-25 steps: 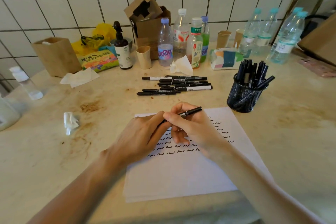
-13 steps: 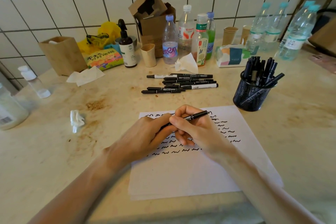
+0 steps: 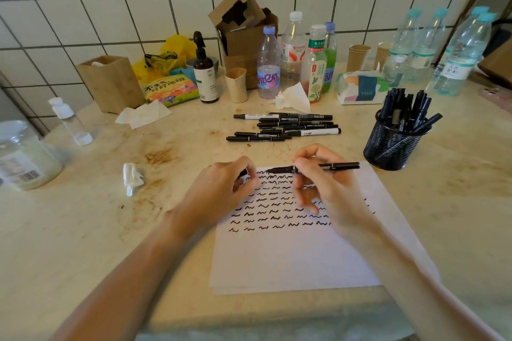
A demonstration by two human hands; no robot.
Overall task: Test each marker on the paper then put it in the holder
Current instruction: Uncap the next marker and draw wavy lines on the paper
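Note:
A white paper (image 3: 299, 257) lies on the counter, its upper half covered with rows of black squiggles. My right hand (image 3: 324, 188) pinches a black marker (image 3: 340, 166) held level above the paper's top edge, its bare tip pointing left. My left hand (image 3: 221, 191) is a short way left of that tip, fingers curled round the small black cap (image 3: 244, 172). Several black markers (image 3: 285, 127) lie in a loose row beyond the paper. A black mesh holder (image 3: 393, 147) at the right stands full of markers.
Bottles (image 3: 293, 50), paper cups (image 3: 236, 85), a tissue pack (image 3: 360, 87), cardboard boxes (image 3: 246, 36) and a pump bottle (image 3: 203, 72) line the tiled wall. A crumpled tissue (image 3: 132, 178) lies left of the paper. A jar (image 3: 25, 158) and a small bottle (image 3: 70, 122) stand far left.
My hands have pulled apart: the cap came off in my left hand and the marker's tip is now bare. The camera has tilted slightly.

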